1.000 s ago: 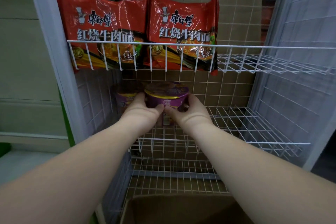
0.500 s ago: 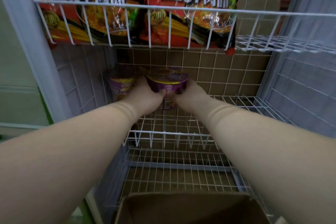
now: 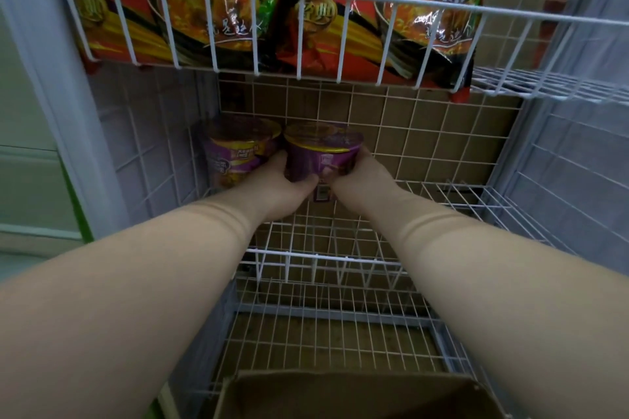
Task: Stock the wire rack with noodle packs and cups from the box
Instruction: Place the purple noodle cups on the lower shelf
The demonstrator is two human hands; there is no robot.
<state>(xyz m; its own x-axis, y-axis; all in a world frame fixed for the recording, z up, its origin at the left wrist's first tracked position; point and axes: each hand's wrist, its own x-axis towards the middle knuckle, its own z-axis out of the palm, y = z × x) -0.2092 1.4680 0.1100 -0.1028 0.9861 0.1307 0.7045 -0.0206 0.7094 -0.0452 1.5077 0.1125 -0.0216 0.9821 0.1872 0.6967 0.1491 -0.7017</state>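
Your left hand [image 3: 282, 187] and right hand [image 3: 360, 177] wrap the purple noodle cup [image 3: 321, 155] at the middle shelf [image 3: 459, 201], just beside another cup [image 3: 238, 150]; set it down, then let go.

Soft, dim overhead light leaves the middle shelf [image 3: 459, 194] shadowed and the two purple cups [image 3: 323, 153] murky and slightly blurred, while white glare streaks the red noodle packs [image 3: 391, 10] and wide-angle distortion bows the rack's wires at the edges.
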